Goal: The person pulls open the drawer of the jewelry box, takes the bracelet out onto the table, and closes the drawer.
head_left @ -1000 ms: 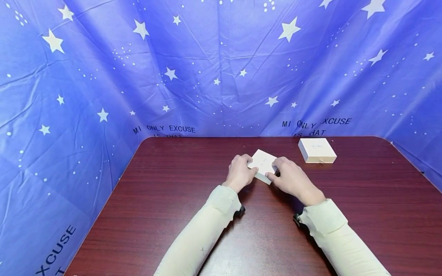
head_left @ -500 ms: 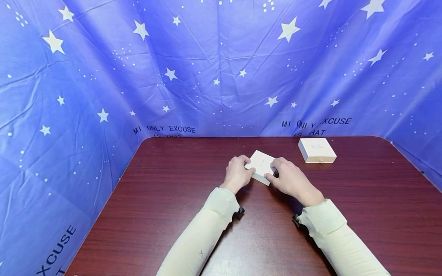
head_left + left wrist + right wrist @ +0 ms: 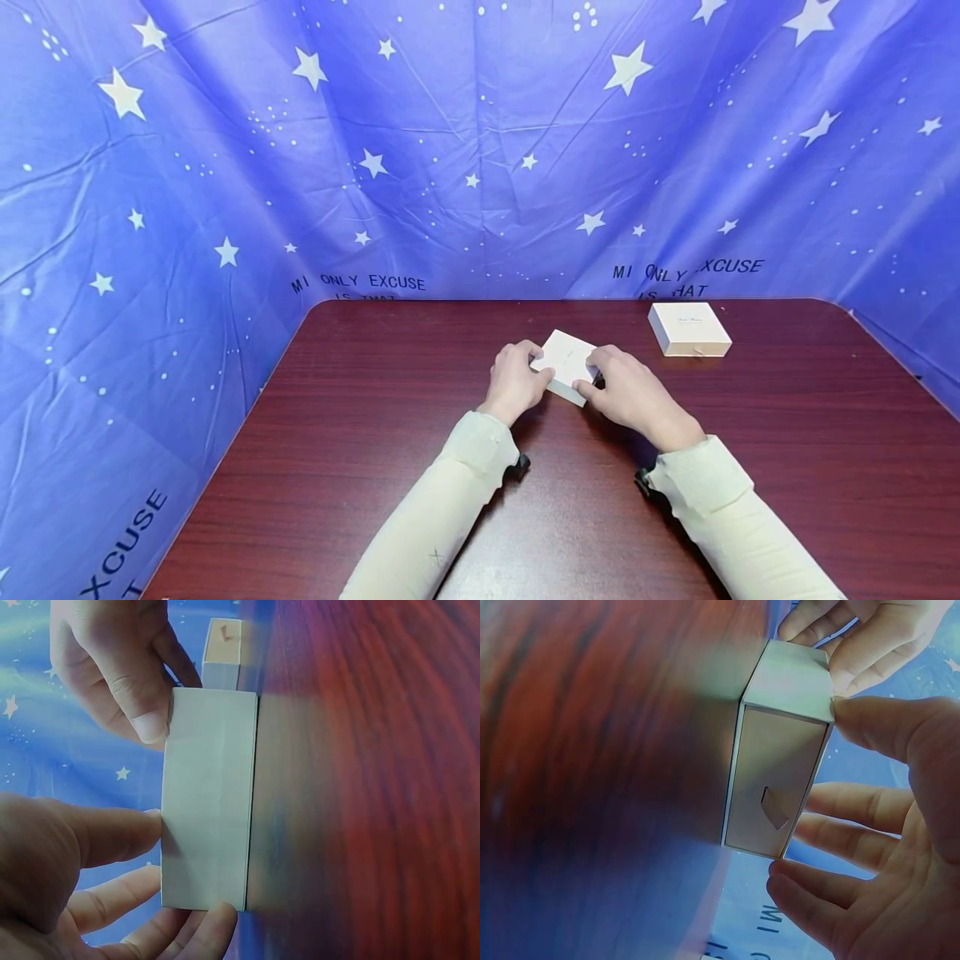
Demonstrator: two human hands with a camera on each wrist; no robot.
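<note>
Box lies on the table, gripped by left hand and right hand; probably light, stiff, easily dented card, best held by opposite sides, clear of the tab.

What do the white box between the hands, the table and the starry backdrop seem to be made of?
White box: probably stiff card, matte, judging by its crisp edges and flat faces.
Table: wood or wood-look laminate, fairly glossy, with streaky grain and a bright reflection.
Backdrop: likely thin fabric, slightly shiny, since it hangs in creased folds.
</note>
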